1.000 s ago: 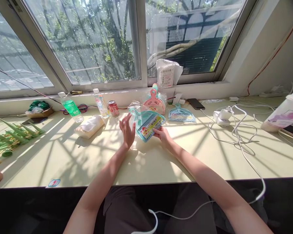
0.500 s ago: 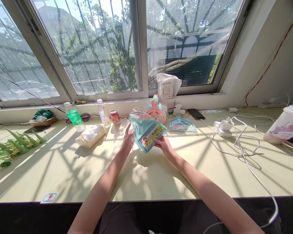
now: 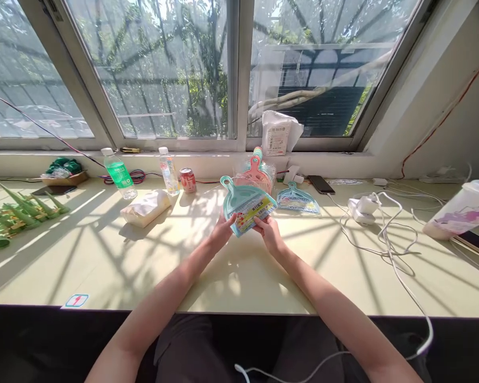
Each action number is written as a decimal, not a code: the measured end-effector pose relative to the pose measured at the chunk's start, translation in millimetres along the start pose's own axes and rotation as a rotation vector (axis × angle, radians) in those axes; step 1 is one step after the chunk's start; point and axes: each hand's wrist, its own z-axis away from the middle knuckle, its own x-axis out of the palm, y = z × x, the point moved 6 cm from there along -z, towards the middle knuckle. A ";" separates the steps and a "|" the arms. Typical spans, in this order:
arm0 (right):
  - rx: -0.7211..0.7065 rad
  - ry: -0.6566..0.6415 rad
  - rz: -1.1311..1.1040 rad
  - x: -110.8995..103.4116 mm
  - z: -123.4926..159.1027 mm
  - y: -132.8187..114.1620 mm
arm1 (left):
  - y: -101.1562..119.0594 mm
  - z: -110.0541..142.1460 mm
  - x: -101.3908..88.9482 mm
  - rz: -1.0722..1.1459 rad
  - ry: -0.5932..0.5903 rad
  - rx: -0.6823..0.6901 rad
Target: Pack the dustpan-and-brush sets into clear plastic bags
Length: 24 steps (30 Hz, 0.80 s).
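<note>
Head view: left hand [image 3: 222, 233] and right hand [image 3: 268, 232] both pinch the teal dustpan [image 3: 245, 205] by its labelled edge, fingers closed on it, lifted just above the desk [image 3: 104, 255]. Bare desktop lies between hands and near edge. Pink dustpan [image 3: 254, 174] sits close behind; white cables [image 3: 387, 234] sprawl right, tissue pack [image 3: 146, 207] left.

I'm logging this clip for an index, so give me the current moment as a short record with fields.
Setting: pale table under a window
Left hand: grips the near left edge of the teal dustpan set
Right hand: grips its near right edge
Dustpan: lifted, handle pointing away, printed label facing up
Behind it: pink dustpan set, second teal dustpan
Left side: green bottle, red can
Right side: white cables
</note>
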 end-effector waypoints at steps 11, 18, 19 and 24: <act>-0.008 -0.001 -0.047 1.7 -1.3 8.2 | -4.8 4.5 5.7 0.024 0.065 0.045; -0.088 0.066 -0.136 -5.8 -1.6 4.9 | -42.1 14.2 15.7 0.056 -0.014 -0.105; -0.090 0.073 -0.143 -5.6 -1.8 4.4 | -38.1 12.6 14.5 0.054 -0.013 -0.100; -0.051 0.004 -0.097 0.3 -2.9 7.2 | -16.5 2.0 -2.4 0.019 0.073 -0.067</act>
